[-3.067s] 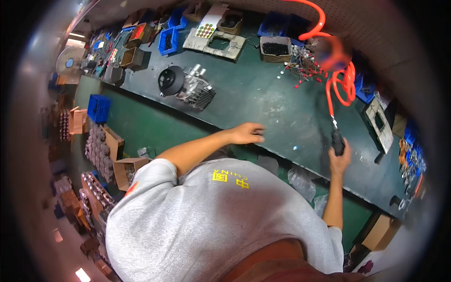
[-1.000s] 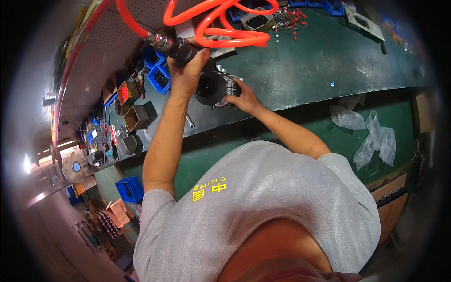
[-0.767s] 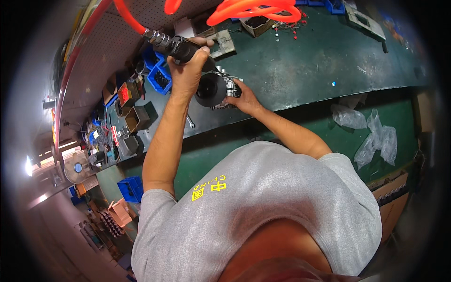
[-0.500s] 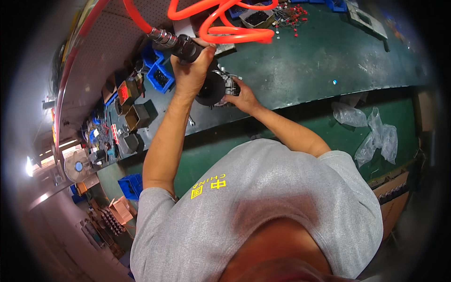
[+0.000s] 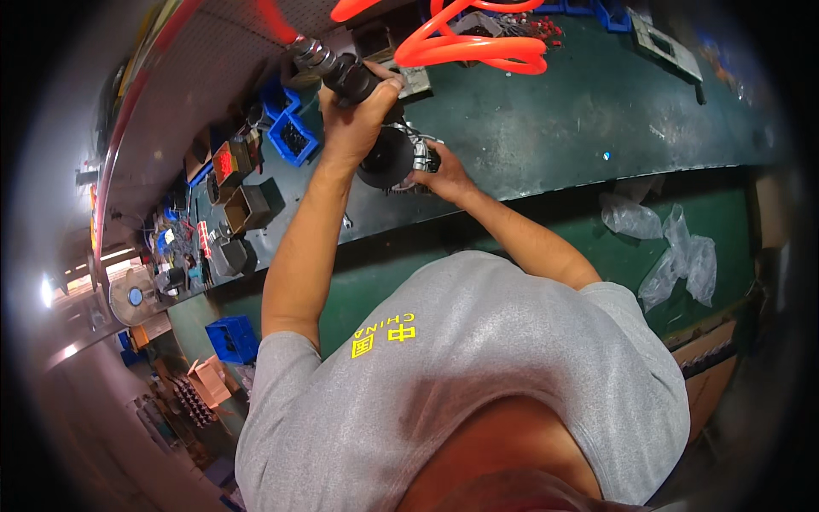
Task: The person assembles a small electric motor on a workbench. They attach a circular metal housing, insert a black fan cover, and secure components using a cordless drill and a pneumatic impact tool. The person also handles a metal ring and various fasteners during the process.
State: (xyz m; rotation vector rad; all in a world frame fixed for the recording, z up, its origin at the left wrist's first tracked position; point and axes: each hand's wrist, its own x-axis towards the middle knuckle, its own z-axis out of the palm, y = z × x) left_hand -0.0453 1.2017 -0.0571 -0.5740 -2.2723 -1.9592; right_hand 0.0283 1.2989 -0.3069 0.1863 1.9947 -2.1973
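Observation:
My left hand (image 5: 354, 126) is wrapped round a black air tool (image 5: 351, 78), whose metal coupling joins a bright orange air hose (image 5: 478, 49). The tool slants down over a silver metal assembly (image 5: 422, 152) on the bench, near its front edge. A round black disc (image 5: 386, 160) covers the assembly's left side; my left hand and wrist hide part of the area above it. With fingers and thumb curled, my right hand (image 5: 447, 176) grips the assembly's right side. Where the tool's tip meets the work is hidden.
The green bench (image 5: 529, 124) carries blue bins (image 5: 293, 139) of small dark parts and a grey box (image 5: 247, 207) to the left. A pale metal frame (image 5: 667, 53) lies far right. Clear plastic bags (image 5: 678, 256) are below the bench's front edge; a fan (image 5: 134, 296) stands far left.
The air tool and my left hand have shifted slightly right, and the hose loops have swung right. My right hand keeps its grip on the assembly.

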